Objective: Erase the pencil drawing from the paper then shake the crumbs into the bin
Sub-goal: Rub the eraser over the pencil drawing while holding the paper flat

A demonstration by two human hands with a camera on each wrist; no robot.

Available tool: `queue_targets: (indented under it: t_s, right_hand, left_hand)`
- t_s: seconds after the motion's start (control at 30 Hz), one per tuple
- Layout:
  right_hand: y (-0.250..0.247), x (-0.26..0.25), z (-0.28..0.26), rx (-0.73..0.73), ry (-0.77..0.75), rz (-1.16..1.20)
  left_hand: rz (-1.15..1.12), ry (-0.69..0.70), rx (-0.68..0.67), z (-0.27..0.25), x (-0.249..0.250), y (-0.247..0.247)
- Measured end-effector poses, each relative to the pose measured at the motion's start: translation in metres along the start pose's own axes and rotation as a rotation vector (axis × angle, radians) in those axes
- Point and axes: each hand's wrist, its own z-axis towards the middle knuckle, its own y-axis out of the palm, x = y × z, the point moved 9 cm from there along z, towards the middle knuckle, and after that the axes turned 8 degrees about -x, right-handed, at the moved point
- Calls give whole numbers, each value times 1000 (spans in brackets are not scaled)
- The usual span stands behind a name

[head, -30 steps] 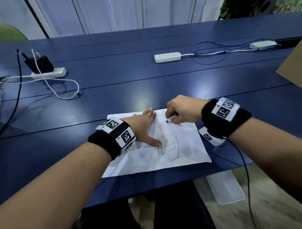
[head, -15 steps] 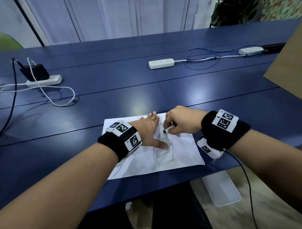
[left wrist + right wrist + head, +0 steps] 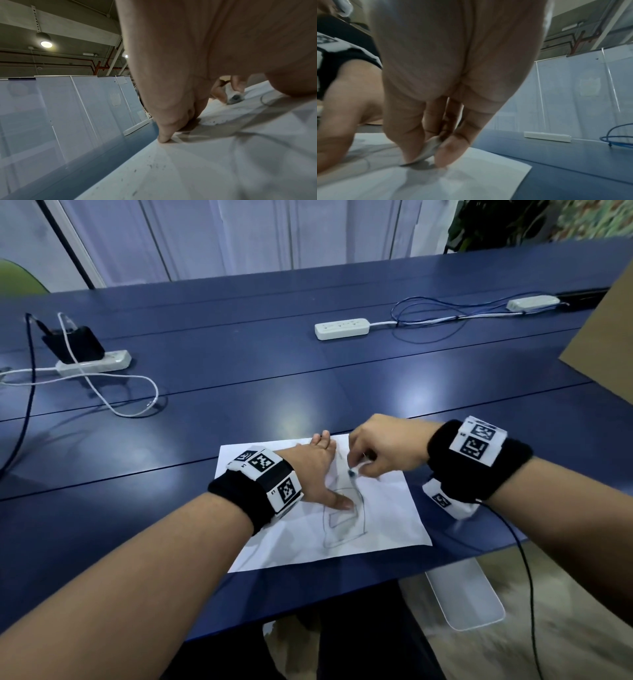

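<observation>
A white paper [image 3: 387,518] lies near the front edge of the blue table [image 3: 239,392], with a pencil drawing [image 3: 344,520] of an arch and a box. My left hand [image 3: 318,470] lies flat on the paper, fingers spread, thumb on the drawing's top. My right hand [image 3: 380,453] pinches a small white eraser [image 3: 353,473] whose dark tip touches the paper at the drawing's upper edge. The eraser [image 3: 428,150] sits between thumb and fingers in the right wrist view. Grey crumbs [image 3: 211,122] speckle the paper [image 3: 223,169] in the left wrist view.
Two white power strips [image 3: 342,328] [image 3: 94,362] with cables lie farther back on the table. A brown cardboard sheet [image 3: 613,347] stands at the right edge. A white flat object [image 3: 466,594] lies on the floor below the table's front edge.
My right hand has slid the eraser down the paper from above the drawing to its top edge. My left hand stays pressed on the sheet.
</observation>
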Motion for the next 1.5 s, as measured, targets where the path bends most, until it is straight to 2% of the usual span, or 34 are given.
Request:
queue_targets:
  t_s: [0.07, 0.23, 0.3, 0.4, 0.47, 0.63, 0.73, 0.87, 0.93, 1.03, 1.1, 1.37, 1.5]
  right_hand:
    - [-4, 5, 4, -5, 24, -3]
    - [-28, 26, 31, 87, 146, -16]
    - [-22, 21, 30, 71, 127, -23]
    - [-1, 2, 14, -37, 20, 8]
    - [5, -1, 10, -85, 10, 12]
    - [-26, 23, 29, 76, 139, -14]
    - [-27, 25, 30, 106, 143, -18]
    - [3, 16, 13, -41, 47, 92]
    - [6, 18, 13, -72, 52, 85]
    - [-17, 33, 25, 70, 127, 43]
    - [-26, 43, 32, 105, 172, 67]
    - [8, 18, 14, -98, 47, 30]
    - [-20, 33, 26, 63, 137, -4]
  left_hand:
    - [2, -1, 0, 0, 0, 0]
    - [-7, -8, 7, 2, 0, -1]
    - [-17, -8, 4, 2, -2, 0]
    - [-15, -2, -5, 3, -2, 1]
    - [-10, -2, -9, 3, -1, 1]
    - [-4, -12, -6, 3, -1, 0]
    - [-7, -12, -5, 1, -1, 0]
    - [-2, -15, -8, 2, 0, -1]
    - [-3, -17, -11, 2, 0, -1]
    - [2, -19, -18, 1, 0, 0]
    - [6, -20, -26, 1, 1, 0]
    - [8, -30, -43, 3, 1, 1]
    - [11, -29, -37, 3, 1, 1]
